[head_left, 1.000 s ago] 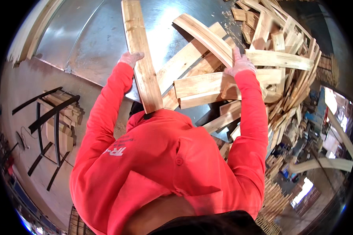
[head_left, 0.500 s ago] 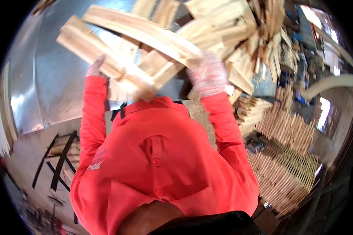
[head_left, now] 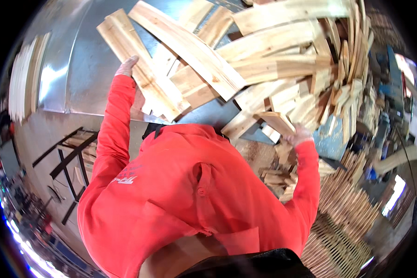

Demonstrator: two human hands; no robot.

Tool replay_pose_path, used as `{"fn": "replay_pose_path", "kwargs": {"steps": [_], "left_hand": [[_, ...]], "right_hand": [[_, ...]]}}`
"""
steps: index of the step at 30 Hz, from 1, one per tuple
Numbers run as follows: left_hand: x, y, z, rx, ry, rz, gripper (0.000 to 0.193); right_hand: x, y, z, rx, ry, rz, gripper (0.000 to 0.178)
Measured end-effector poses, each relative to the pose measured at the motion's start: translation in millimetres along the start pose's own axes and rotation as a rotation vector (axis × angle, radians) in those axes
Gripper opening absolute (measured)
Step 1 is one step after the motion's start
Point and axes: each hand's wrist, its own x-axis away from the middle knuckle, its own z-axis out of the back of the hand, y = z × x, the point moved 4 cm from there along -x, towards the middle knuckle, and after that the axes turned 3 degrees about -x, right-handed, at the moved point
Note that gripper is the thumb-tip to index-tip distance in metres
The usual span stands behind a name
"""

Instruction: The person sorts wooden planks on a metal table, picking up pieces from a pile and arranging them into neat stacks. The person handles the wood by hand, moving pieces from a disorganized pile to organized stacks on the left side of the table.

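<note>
- Left hand [head_left: 126, 68]: I see it gloved, raised at the end of a red sleeve [head_left: 113, 125], pressed against the left edge of a long pale plank [head_left: 139, 69]. The fingers sit along that edge; whether they wrap around it I cannot tell.
- The plank runs diagonally, from above and left of the hand down to its right, lying over other boards.
- A curved board [head_left: 190, 48] lies just right of the left hand's plank, crossing on top of it toward the middle of the heap.
- Right hand [head_left: 297, 135]: gloved, lower and far to the right of the left one, clenched on the near end of a short wood piece [head_left: 275, 121] that juts up and to the left of it.
- Above and right of the right hand: a loose heap of planks [head_left: 292, 51], many overlapping, fanned out at odd angles.
- Behind the left hand: a sheet-metal tabletop [head_left: 74, 69], shiny, carrying the boards.
- Below the right hand: small offcuts [head_left: 275, 178] lying loose, and further right a stack of thin slats [head_left: 352, 204] laid in rows.
- Left of the left sleeve, lower down: a dark metal frame [head_left: 72, 157] on the floor.
</note>
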Motion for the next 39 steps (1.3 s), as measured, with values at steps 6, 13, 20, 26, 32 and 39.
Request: {"fn": "replay_pose_path", "kwargs": {"steps": [6, 13, 20, 26, 32, 39], "left_hand": [[4.1, -11.2, 12.2, 0.168, -0.068, -0.101, 0.038], [3.9, -1.9, -17.3, 0.626, -0.357, 0.021, 0.078], [-22.5, -14.4, 12.9, 0.281, -0.249, 0.019, 0.046], [-22.3, -3.9, 31.1, 0.359, -0.269, 0.067, 0.044], [-9.3, 16.7, 33.5, 0.238, -0.306, -0.136, 0.054], [8.0, 20.8, 13.0, 0.131, -0.282, -0.061, 0.049]], "right_hand": [[47.1, -177.6, 185.2, -0.565, 0.246, 0.587, 0.064], [-119.1, -514.6, 147.7, -0.499, 0.374, 0.536, 0.073], [-98.7, -469.6, 96.9, 0.151, 0.293, 0.249, 0.110], [-56.1, -511.1, 100.0, -0.652, 0.112, 0.350, 0.102], [-46.6, -544.7, 40.2, -0.283, -0.050, 0.607, 0.116], [-149.3, -318.0, 237.7, -0.612, 0.777, -0.632, 0.127]]}}
